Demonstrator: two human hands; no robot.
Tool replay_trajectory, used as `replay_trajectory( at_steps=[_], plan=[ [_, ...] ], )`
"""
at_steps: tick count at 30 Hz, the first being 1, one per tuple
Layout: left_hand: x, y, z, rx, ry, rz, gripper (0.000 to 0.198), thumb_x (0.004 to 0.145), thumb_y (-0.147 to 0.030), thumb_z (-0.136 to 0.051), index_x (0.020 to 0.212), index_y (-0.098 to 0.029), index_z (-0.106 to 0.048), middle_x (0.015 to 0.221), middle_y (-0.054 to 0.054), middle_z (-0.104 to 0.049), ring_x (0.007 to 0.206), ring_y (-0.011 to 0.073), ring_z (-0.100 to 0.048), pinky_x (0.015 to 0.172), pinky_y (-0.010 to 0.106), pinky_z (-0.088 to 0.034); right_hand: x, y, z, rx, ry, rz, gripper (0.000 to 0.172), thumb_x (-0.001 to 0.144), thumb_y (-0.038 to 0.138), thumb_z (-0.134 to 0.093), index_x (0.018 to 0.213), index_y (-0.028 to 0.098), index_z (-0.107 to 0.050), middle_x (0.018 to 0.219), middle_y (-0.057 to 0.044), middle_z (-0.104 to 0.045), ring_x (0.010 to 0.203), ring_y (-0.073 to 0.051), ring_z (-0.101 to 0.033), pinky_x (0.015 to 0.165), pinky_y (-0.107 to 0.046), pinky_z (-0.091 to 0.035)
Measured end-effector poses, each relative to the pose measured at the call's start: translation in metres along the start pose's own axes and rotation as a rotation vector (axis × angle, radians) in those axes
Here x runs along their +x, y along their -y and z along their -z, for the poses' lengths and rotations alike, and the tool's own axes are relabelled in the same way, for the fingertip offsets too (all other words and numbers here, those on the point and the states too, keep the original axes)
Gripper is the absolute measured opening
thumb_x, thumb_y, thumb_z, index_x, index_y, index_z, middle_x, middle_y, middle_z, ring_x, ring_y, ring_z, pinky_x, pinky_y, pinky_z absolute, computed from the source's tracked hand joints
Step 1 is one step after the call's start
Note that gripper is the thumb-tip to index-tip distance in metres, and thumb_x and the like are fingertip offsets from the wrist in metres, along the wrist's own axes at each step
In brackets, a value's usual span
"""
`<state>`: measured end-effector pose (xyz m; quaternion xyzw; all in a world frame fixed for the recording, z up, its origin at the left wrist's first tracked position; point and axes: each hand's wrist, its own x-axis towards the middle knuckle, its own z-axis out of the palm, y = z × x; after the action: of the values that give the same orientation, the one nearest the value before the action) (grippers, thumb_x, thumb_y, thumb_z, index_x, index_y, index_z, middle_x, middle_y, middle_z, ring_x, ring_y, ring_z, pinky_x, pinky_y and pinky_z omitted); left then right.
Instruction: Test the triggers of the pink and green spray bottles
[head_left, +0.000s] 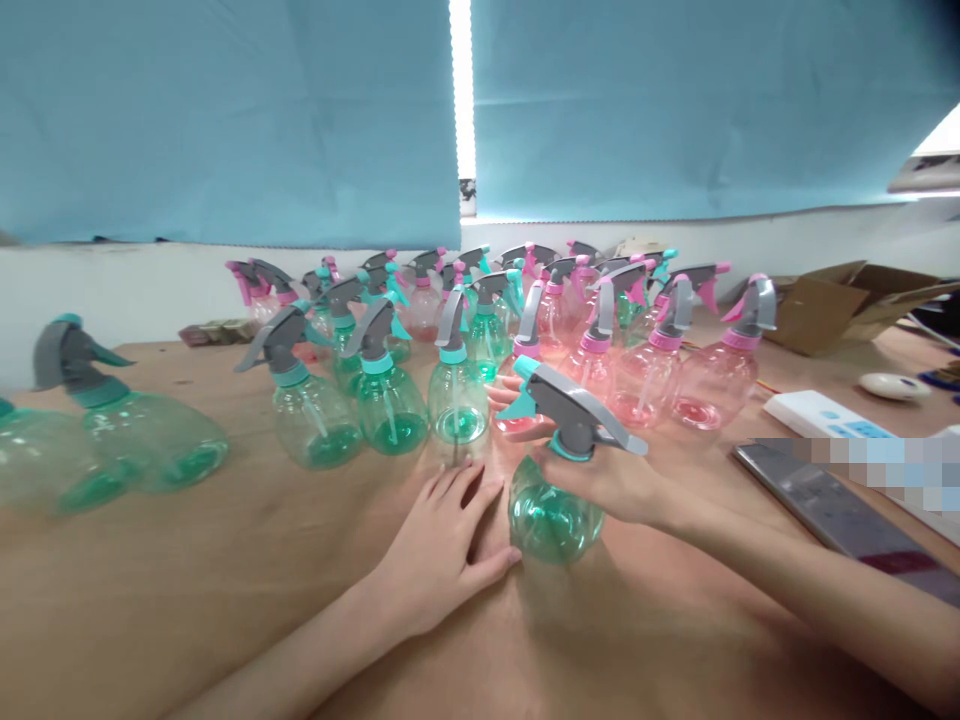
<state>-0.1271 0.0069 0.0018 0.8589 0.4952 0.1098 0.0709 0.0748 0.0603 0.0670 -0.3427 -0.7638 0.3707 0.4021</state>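
Note:
My left hand point(442, 545) lies on the table, palm down, fingers stretched and apart, holding nothing. Just right of it stands a green clear spray bottle point(556, 525) with a grey and turquoise trigger head. My right hand point(619, 485) is around this bottle's neck, below the head, with its fingers reaching past toward the pink bottles; part of the grip is hidden. Beyond my left fingertips is a row of green spray bottles point(394, 425). Pink spray bottles point(649, 380) line up to its right, behind my right hand.
More green and pink spray bottles crowd the back. At far left, green bottles point(154, 440) appear stretched by the lens. To the right are a phone point(817, 510), a white power strip point(817, 415), a white mouse point(892, 387) and an open cardboard box point(817, 315). Blue curtains point(225, 120) hang behind.

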Motion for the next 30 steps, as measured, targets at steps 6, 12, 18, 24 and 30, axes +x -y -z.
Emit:
replay_trajectory(
  at_steps=[6, 12, 18, 24, 30],
  plan=[
    [-0.0001, 0.0008, -0.0008, 0.005, 0.002, 0.004, 0.065, 0.089, -0.053, -0.056, 0.142, -0.018, -0.041, 0.147, 0.017, -0.041, 0.132, 0.0346, -0.039, 0.106, 0.054, -0.035, 0.0005, -0.0007, -0.0001, 0.044, 0.021, 0.032, 0.048, 0.071, 0.02, -0.053, 0.117, 0.025, -0.064, 0.096, -0.004, -0.074, 0.09, -0.022, -0.072, 0.077, -0.034, -0.061],
    [0.0007, 0.0012, -0.0012, -0.002, -0.009, 0.003, 0.065, 0.089, -0.053, -0.056, 0.143, -0.019, -0.041, 0.146, 0.017, -0.042, 0.132, 0.0353, -0.04, 0.106, 0.054, -0.035, 0.0, -0.0006, 0.0002, 0.027, 0.017, 0.01, 0.043, 0.073, 0.026, -0.056, 0.116, 0.023, -0.065, 0.082, -0.003, -0.074, 0.084, -0.023, -0.071, 0.073, -0.035, -0.061],
    [-0.0007, 0.0009, -0.0011, -0.015, -0.016, 0.002, 0.065, 0.089, -0.053, -0.058, 0.142, -0.02, -0.041, 0.146, 0.016, -0.042, 0.131, 0.0359, -0.041, 0.105, 0.054, -0.035, -0.0012, -0.0008, 0.0005, -0.01, -0.006, -0.032, 0.035, 0.071, 0.027, -0.057, 0.104, 0.023, -0.067, 0.074, -0.002, -0.072, 0.076, -0.024, -0.071, 0.066, -0.035, -0.06],
    [0.0004, 0.0007, -0.0006, -0.004, -0.015, 0.005, 0.064, 0.089, -0.052, -0.058, 0.142, -0.02, -0.041, 0.146, 0.016, -0.042, 0.132, 0.0353, -0.04, 0.105, 0.054, -0.035, -0.0002, 0.0002, 0.0002, 0.032, -0.002, -0.009, 0.033, 0.072, 0.025, -0.058, 0.103, 0.024, -0.067, 0.078, -0.002, -0.071, 0.081, -0.023, -0.071, 0.069, -0.034, -0.06],
    [0.0002, -0.0003, -0.0005, 0.002, -0.009, 0.003, 0.063, 0.089, -0.051, -0.058, 0.141, -0.02, -0.042, 0.146, 0.016, -0.042, 0.132, 0.0353, -0.04, 0.106, 0.053, -0.035, 0.0007, 0.0056, 0.0014, 0.062, 0.027, 0.019, 0.04, 0.073, 0.024, -0.055, 0.111, 0.027, -0.065, 0.081, 0.0, -0.069, 0.083, -0.021, -0.069, 0.076, -0.035, -0.06]
  ],
)
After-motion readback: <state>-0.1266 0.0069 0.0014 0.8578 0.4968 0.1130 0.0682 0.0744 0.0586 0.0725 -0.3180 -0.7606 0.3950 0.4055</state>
